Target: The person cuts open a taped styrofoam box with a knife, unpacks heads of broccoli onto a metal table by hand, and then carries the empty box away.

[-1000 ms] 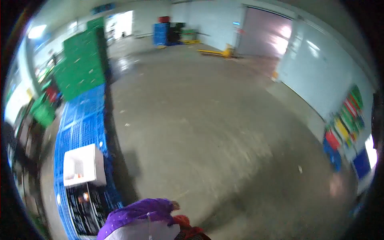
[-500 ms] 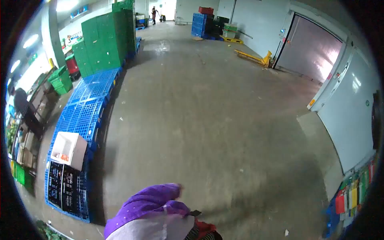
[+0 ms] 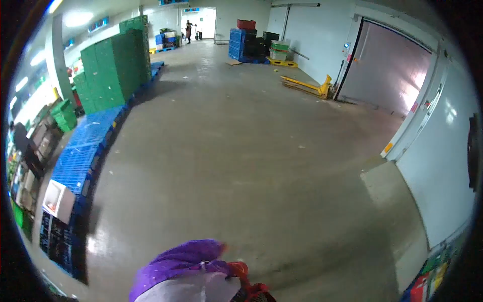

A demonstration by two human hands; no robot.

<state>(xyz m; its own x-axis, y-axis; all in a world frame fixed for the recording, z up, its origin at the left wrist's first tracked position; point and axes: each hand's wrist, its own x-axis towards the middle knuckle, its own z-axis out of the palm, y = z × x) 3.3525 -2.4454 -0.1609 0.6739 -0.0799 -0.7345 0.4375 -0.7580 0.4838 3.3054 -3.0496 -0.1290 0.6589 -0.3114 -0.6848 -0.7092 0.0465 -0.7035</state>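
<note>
A purple sleeve [image 3: 188, 256] comes in at the bottom of the view, over pale grey clothing [image 3: 193, 288]. At its end a small blurred bit of what looks like my left hand [image 3: 224, 246] shows; its fingers cannot be made out, nor whether it holds anything. Just below and right of it is red and black cloth [image 3: 241, 274]. My right hand is not seen. To the left, a white box [image 3: 63, 201] with some orange-red contents stands beside black crates [image 3: 58, 239] on blue pallets [image 3: 80, 156].
Stacked green crates [image 3: 108, 73] stand upper left, near a worker [image 3: 27, 148] at the left edge. Ahead are a yellow pallet jack [image 3: 312, 88], blue crates [image 3: 241, 45] and a distant person [image 3: 188, 31]. A grey door [image 3: 385, 70] is at right, coloured crates [image 3: 427, 282] lower right.
The view has swung, then shifted forward. Since the previous frame, the white box and pallets have moved toward the left edge, and the coloured crates lower right. The purple sleeve stays at the bottom.
</note>
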